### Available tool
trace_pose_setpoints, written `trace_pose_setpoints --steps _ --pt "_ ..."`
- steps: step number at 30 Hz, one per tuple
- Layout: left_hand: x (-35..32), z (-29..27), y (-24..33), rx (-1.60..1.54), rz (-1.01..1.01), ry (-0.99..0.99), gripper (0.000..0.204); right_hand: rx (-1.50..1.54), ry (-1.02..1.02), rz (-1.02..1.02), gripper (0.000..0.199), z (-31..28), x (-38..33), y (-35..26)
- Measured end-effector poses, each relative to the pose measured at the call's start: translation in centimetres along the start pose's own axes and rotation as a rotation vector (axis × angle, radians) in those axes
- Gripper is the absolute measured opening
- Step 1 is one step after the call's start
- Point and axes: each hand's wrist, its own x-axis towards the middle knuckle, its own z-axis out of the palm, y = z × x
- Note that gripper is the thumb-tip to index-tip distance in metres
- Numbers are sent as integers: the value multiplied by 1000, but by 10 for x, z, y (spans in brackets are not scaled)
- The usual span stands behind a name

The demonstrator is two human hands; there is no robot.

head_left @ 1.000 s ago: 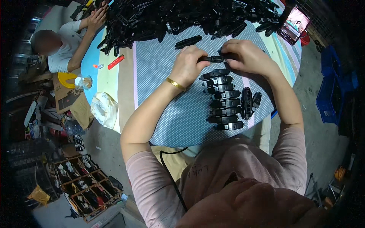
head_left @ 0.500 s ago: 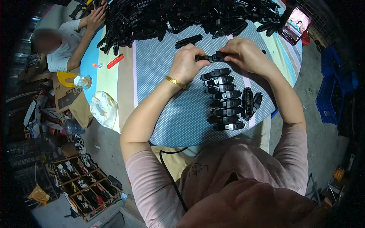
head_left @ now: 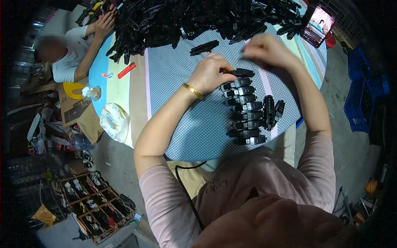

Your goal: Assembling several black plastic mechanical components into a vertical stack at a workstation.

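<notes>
My left hand (head_left: 211, 73), with a gold bracelet at its wrist, pinches the end of a black plastic part (head_left: 245, 72) at the far end of a row. The row of similar black parts (head_left: 247, 106) runs toward me, each lying crosswise. My right hand (head_left: 266, 51) is raised to the right of that end, close to the big heap of black parts (head_left: 165, 25). Motion smears its fingers, so I cannot see whether they hold anything. Two more parts (head_left: 269, 112) lie beside the row on its right. A single part (head_left: 204, 47) rests beyond my left hand.
A lit phone (head_left: 317, 27) stands at the far right edge of the table. On the left lie a red cutter-like tool (head_left: 126, 70) and a white bag (head_left: 114, 122). Another person (head_left: 74, 45) sits at the far left. Blue crates (head_left: 359, 93) stand on the floor to the right.
My left hand has brought the black part down to the far end of the row. My right hand has let go of it and moved up toward the heap.
</notes>
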Motion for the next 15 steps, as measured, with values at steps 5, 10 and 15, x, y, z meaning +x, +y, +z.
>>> trace_pose_setpoints --steps 5,10,15 --pt "4 2 -3 38 -17 246 20 -675 381 372 20 -44 -11 75" --pt "5 2 -32 415 -31 507 29 -923 293 439 15 -39 7 125" --pt "0 -2 -34 407 -123 347 36 -960 199 465 13 -40 21 114"
